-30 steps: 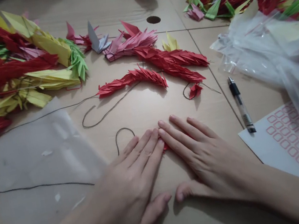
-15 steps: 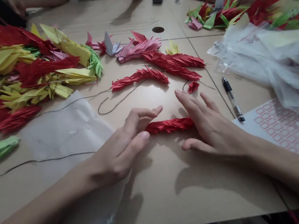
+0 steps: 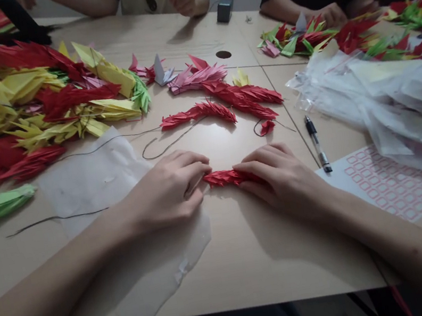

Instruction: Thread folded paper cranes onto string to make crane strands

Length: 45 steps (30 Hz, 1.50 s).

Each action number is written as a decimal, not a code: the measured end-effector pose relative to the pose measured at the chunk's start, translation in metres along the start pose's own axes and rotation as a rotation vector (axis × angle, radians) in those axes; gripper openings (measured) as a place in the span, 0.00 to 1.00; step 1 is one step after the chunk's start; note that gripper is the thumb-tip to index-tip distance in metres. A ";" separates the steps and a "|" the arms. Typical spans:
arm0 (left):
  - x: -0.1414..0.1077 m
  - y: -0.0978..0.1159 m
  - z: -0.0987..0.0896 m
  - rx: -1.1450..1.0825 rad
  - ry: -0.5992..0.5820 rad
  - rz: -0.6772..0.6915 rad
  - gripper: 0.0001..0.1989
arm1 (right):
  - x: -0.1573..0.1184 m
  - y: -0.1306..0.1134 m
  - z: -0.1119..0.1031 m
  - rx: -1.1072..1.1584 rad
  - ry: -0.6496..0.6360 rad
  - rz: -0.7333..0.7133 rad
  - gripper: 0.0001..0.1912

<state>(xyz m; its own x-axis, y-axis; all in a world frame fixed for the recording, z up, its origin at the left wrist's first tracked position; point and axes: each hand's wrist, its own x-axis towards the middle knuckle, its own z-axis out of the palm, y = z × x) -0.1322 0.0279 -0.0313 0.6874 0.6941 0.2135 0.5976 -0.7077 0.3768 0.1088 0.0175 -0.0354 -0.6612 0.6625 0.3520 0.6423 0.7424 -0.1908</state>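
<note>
A short strand of folded red paper pieces (image 3: 223,178) lies across the table in front of me. My left hand (image 3: 171,189) grips its left end between thumb and fingers. Around its right end, the fingers and thumb of my right hand (image 3: 279,179) are closed. A dark string (image 3: 57,218) runs out to the left from beneath my left hand. Beyond my hands rests another red strand (image 3: 197,113) with a looped string, and farther back are more red strands (image 3: 241,96) and a pink bundle (image 3: 197,77).
Yellow, red and green paper bundles (image 3: 35,101) fill the left. Clear plastic sheeting (image 3: 88,173) lies under my left arm. To the right are a pen (image 3: 317,143), a printed sheet (image 3: 393,181) and plastic bags (image 3: 386,91). Two people sit across the table (image 3: 232,284).
Both hands have closed onto the ends of the red strand; before, their fingers were spread beside it. A person's hand across the table has come up more into view.
</note>
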 end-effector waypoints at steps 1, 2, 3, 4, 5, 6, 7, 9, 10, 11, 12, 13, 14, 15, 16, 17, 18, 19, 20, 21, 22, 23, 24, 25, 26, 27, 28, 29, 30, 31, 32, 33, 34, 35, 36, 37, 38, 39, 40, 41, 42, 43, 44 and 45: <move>0.000 -0.001 0.001 0.019 0.006 0.016 0.13 | -0.001 0.001 -0.001 -0.001 -0.007 0.004 0.10; 0.000 -0.001 0.002 0.036 0.020 0.029 0.12 | -0.002 0.001 -0.003 0.002 -0.015 0.008 0.10; 0.001 -0.002 0.003 0.049 0.042 0.040 0.11 | -0.002 0.002 -0.004 0.006 -0.020 0.010 0.10; 0.001 -0.002 0.005 0.058 0.065 0.049 0.10 | -0.003 0.002 -0.005 0.012 -0.021 0.010 0.11; 0.001 -0.002 0.006 0.063 0.087 0.060 0.09 | -0.004 0.002 -0.006 0.016 -0.022 0.011 0.14; 0.002 -0.002 0.008 0.063 0.100 0.072 0.08 | -0.004 0.003 -0.007 0.017 -0.022 0.013 0.18; 0.002 -0.002 0.009 0.059 0.104 0.083 0.07 | -0.004 0.002 -0.008 0.014 -0.024 0.015 0.22; 0.003 -0.001 0.011 0.047 0.101 0.099 0.06 | -0.004 0.001 -0.007 0.003 -0.040 0.023 0.27; 0.003 0.000 0.011 0.041 0.098 0.103 0.05 | -0.004 0.001 -0.007 0.000 -0.054 0.025 0.26; 0.003 0.001 0.012 0.035 0.100 0.106 0.05 | -0.004 0.000 -0.007 0.000 -0.070 0.025 0.25; 0.003 0.002 0.012 0.031 0.102 0.108 0.05 | -0.004 0.000 -0.006 0.004 -0.084 0.022 0.22; 0.003 0.003 0.012 0.025 0.106 0.108 0.05 | -0.004 0.000 -0.006 0.010 -0.092 0.020 0.20; 0.003 0.004 0.012 0.017 0.106 0.109 0.05 | -0.004 -0.001 -0.006 0.016 -0.092 0.015 0.17; 0.004 0.005 0.012 0.008 0.104 0.107 0.05 | -0.004 -0.001 -0.006 0.022 -0.086 0.010 0.15; 0.004 0.006 0.012 -0.004 0.099 0.102 0.05 | -0.005 0.000 -0.006 0.027 -0.077 0.005 0.14; 0.003 0.006 0.012 -0.014 0.095 0.096 0.05 | -0.005 0.000 -0.006 0.032 -0.068 0.001 0.14; 0.003 0.007 0.012 -0.022 0.098 0.086 0.05 | -0.005 0.000 -0.006 0.038 -0.058 -0.006 0.13; 0.003 0.008 0.012 -0.026 0.105 0.072 0.05 | -0.006 0.001 -0.006 0.044 -0.048 -0.016 0.13; 0.003 0.009 0.012 -0.028 0.115 0.061 0.05 | -0.006 0.002 -0.005 0.050 -0.036 -0.031 0.12; 0.003 0.009 0.012 -0.028 0.126 0.054 0.05 | -0.007 0.003 -0.005 0.056 -0.023 -0.045 0.12; 0.003 0.010 0.012 -0.028 0.136 0.054 0.05 | -0.007 0.004 -0.004 0.064 -0.012 -0.057 0.11; 0.003 0.011 0.011 -0.028 0.143 0.061 0.05 | -0.008 0.005 -0.003 0.073 -0.005 -0.064 0.11; 0.003 0.012 0.011 -0.029 0.149 0.073 0.05 | -0.008 0.006 -0.002 0.084 -0.005 -0.064 0.11; 0.003 0.013 0.011 -0.030 0.153 0.089 0.05 | -0.008 0.007 -0.002 0.098 -0.015 -0.054 0.11; 0.003 0.013 0.011 -0.030 0.160 0.103 0.05 | -0.008 0.008 -0.003 0.113 -0.032 -0.039 0.12; 0.003 0.014 0.011 -0.030 0.166 0.113 0.05 | -0.008 0.008 -0.004 0.130 -0.050 -0.027 0.14; 0.003 0.015 0.011 -0.030 0.170 0.123 0.05 | -0.007 0.008 -0.005 0.151 -0.069 -0.020 0.17; 0.003 0.015 0.012 -0.030 0.170 0.127 0.05 | -0.007 0.008 -0.007 0.177 -0.086 -0.017 0.20; 0.003 0.015 0.012 -0.029 0.170 0.129 0.05 | -0.006 0.007 -0.010 0.207 -0.101 -0.022 0.22; 0.003 0.015 0.012 -0.028 0.171 0.131 0.04 | -0.005 0.007 -0.012 0.239 -0.112 -0.029 0.23; 0.003 0.015 0.012 -0.028 0.173 0.134 0.04 | -0.005 0.006 -0.013 0.268 -0.116 -0.035 0.23; 0.002 0.015 0.013 -0.027 0.177 0.137 0.04 | -0.004 0.005 -0.014 0.289 -0.114 -0.033 0.21; 0.002 0.015 0.013 -0.028 0.180 0.137 0.04 | -0.004 0.005 -0.014 0.303 -0.108 -0.029 0.17; 0.002 0.015 0.014 -0.031 0.184 0.137 0.04 | -0.004 0.005 -0.014 0.309 -0.097 -0.027 0.12; 0.002 0.016 0.014 -0.038 0.187 0.135 0.04 | -0.004 0.005 -0.013 0.308 -0.083 -0.024 0.09; 0.002 0.016 0.014 -0.047 0.187 0.129 0.04 | -0.004 0.005 -0.012 0.304 -0.067 -0.022 0.08; 0.002 0.017 0.015 -0.057 0.187 0.121 0.04 | -0.004 0.006 -0.011 0.301 -0.057 -0.022 0.07; 0.002 0.017 0.015 -0.065 0.184 0.114 0.04 | -0.004 0.006 -0.009 0.299 -0.050 -0.021 0.07; 0.001 0.017 0.015 -0.069 0.177 0.112 0.04 | -0.004 0.007 -0.008 0.296 -0.046 -0.019 0.07; 0.001 0.017 0.014 -0.068 0.165 0.113 0.05 | -0.004 0.008 -0.008 0.291 -0.045 -0.014 0.08; 0.001 0.017 0.014 -0.061 0.148 0.114 0.05 | -0.004 0.009 -0.007 0.284 -0.045 -0.009 0.09; 0.001 0.016 0.013 -0.048 0.132 0.114 0.05 | -0.004 0.011 -0.007 0.274 -0.049 0.001 0.09; 0.001 0.015 0.011 -0.032 0.117 0.111 0.06 | -0.004 0.012 -0.007 0.261 -0.056 0.016 0.10; 0.001 0.014 0.010 -0.015 0.103 0.106 0.06 | -0.004 0.014 -0.007 0.248 -0.066 0.034 0.10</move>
<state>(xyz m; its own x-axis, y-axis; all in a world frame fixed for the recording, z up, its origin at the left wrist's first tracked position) -0.1189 0.0172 -0.0347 0.7004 0.6256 0.3437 0.5169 -0.7766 0.3601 0.1228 0.0244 -0.0332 -0.6699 0.6865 0.2827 0.5554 0.7160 -0.4229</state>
